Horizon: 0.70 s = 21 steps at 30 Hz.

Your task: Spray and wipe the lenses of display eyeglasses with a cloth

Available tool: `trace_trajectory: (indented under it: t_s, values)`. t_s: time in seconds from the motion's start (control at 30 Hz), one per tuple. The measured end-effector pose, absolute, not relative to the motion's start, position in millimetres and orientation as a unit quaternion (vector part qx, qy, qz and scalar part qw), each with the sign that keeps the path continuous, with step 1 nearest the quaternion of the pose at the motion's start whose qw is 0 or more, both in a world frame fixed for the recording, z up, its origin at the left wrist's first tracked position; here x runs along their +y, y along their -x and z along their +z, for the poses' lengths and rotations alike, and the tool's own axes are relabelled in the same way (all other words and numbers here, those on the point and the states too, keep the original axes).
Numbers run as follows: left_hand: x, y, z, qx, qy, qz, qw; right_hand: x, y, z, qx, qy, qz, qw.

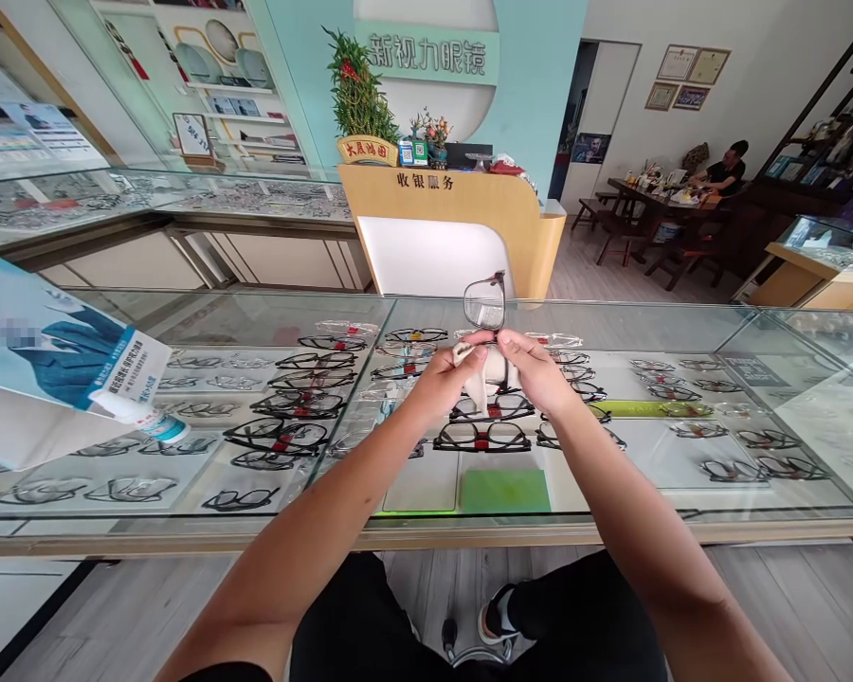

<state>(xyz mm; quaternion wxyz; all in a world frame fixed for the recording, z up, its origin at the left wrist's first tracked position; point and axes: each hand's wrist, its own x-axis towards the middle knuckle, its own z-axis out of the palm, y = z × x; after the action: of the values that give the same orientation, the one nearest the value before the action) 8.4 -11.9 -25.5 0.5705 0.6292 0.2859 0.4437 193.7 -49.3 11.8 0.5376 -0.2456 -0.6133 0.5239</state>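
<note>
Both my hands are raised over a glass display counter (611,327). My left hand (446,374) is closed on a white cleaning cloth (478,384) that hangs down between the hands. My right hand (533,367) is closed on a pair of dark-framed glasses (484,301), held upright so one lens sticks up above my fingers. The cloth touches the lower part of the glasses. The other lens is hidden behind my fingers.
Inside the counter lie several rows of glasses (480,436) and a green pad (504,490). A blue and white sign (49,350) stands on the counter at left. A cashier desk (455,223) stands behind. A person (725,170) sits at a far table on the right.
</note>
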Motion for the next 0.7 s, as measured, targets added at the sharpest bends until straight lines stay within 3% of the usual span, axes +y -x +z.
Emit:
trace_trajectory:
  t_s: [0.5,0.7]
  values:
    - [-29,-7,8,0.252,-0.677,0.414,0.554,-55,-185,16,-0.532,0.256,0.569,0.573]
    - [-37,-17,17,0.264,-0.664,0.498,0.492,-60,-173,24,-0.556,0.239,0.530,0.594]
